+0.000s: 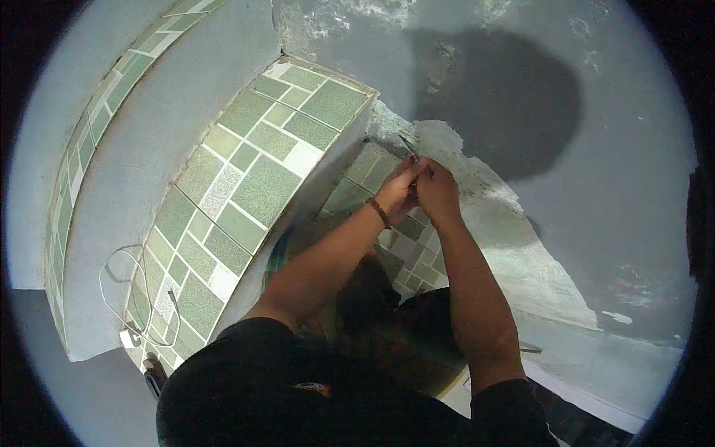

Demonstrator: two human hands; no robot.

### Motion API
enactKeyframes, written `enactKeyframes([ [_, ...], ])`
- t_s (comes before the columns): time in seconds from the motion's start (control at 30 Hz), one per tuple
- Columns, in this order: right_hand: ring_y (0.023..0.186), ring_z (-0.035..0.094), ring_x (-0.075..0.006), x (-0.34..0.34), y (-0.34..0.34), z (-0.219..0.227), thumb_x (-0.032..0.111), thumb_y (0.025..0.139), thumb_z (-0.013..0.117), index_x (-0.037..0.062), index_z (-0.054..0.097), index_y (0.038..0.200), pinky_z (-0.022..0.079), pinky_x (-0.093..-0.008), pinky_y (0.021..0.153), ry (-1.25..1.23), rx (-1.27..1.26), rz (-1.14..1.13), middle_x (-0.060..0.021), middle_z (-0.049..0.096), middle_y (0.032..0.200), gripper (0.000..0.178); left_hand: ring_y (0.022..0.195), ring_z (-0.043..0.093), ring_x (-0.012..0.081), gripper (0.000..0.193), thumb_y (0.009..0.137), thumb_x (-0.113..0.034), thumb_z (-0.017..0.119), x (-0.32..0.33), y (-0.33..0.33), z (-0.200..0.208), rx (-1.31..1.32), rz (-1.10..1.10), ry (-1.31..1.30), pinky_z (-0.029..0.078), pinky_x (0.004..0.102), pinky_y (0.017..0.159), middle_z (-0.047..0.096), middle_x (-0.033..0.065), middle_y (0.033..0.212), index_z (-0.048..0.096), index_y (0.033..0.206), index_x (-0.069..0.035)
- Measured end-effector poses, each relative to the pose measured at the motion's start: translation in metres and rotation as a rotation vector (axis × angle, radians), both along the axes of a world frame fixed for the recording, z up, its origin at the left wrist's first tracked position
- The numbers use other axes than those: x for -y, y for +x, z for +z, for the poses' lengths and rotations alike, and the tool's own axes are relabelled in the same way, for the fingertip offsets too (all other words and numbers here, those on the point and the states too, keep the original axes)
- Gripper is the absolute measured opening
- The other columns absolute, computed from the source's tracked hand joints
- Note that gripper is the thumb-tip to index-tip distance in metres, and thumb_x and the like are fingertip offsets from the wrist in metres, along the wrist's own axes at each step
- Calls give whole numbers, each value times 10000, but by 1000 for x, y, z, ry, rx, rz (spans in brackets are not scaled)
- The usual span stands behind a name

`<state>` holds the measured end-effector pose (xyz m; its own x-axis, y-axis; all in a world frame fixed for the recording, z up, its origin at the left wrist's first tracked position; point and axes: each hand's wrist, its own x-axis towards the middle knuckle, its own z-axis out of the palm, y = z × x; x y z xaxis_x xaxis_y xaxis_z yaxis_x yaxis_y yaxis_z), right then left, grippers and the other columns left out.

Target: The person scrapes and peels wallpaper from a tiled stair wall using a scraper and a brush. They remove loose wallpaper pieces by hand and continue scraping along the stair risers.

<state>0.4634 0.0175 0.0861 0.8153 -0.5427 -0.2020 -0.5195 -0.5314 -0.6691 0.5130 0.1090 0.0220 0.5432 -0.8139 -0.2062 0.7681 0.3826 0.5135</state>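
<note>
My left hand (395, 192) and my right hand (439, 195) are pressed together in front of me, both with curled fingers. A thin, pointed metal tool (407, 142) sticks out past the fingertips, its tip directed away and slightly left. Small dark parts show between the fingers. My hands cover the rest of it, so its exact kind cannot be told. A brown beaded bracelet (379, 213) circles my left wrist. Below the hands lies a green-tiled floor (406, 248).
At the left, a step (264, 181) is covered in green and white tiles, with another tiled step above it. A white cable with a plug (130, 339) lies there, close to a dark object (154, 375). On the right stands a grey wall (618, 216) with peeling paint low down.
</note>
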Motion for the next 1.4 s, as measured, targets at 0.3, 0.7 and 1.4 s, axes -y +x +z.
enactKeyframes([
  [0.3, 1086, 641, -383, -4, -4, 4, 306, 931, 515, 86, 623, 1276, 492, -427, 935, -51, 123, -1, -225, 657, 1186, 423, 1113, 589, 189, 667, 925, -371, 661, 1, 2, 3, -2, -2, 12, 497, 394, 907, 573, 47, 1246, 336, 1464, -151],
  [0.7, 1035, 645, -414, -24, -1, 7, 288, 942, 502, 79, 610, 1288, 504, -451, 917, -142, 135, 14, -248, 666, 1120, 419, 1117, 576, 188, 530, 979, -401, 556, -11, 5, 9, -20, 20, -5, 469, 344, 936, 565, 42, 1264, 393, 1425, -164],
  [1.4, 1128, 598, -433, -23, 7, 16, 330, 987, 467, 45, 552, 1337, 451, -477, 1009, -83, 41, 42, -249, 626, 1225, 459, 1077, 585, 157, 330, 1021, -243, 488, 3, 14, -16, -33, 87, -144, 491, 323, 920, 591, 34, 1183, 480, 1331, -128],
])
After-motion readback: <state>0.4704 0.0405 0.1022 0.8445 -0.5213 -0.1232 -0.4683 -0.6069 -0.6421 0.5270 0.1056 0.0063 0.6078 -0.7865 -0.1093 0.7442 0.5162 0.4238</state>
